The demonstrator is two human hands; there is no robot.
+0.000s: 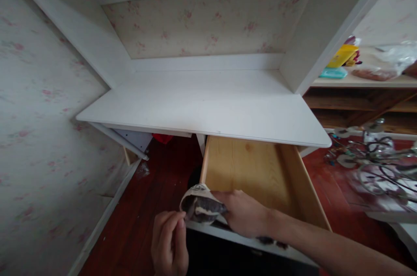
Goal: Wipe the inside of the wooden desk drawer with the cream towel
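Note:
A white desk (208,106) stands in a wallpapered corner with its wooden drawer (250,172) pulled out; the drawer's floor is bare. My right hand (244,213) reaches across the drawer's front left corner and grips a crumpled dark and pale cloth (200,206). My left hand (169,241) is just below and left of it, fingers curled, pinching the cloth's lower left edge. A dark strip of the cloth (272,241) shows under my right wrist on the drawer front.
Dark red wooden floor (143,215) runs under the desk. A red object (162,138) lies beneath the desktop. At right, a wooden shelf (361,83) holds yellow and teal items and plastic bags; a tangle of metal wire parts (374,154) lies on the floor.

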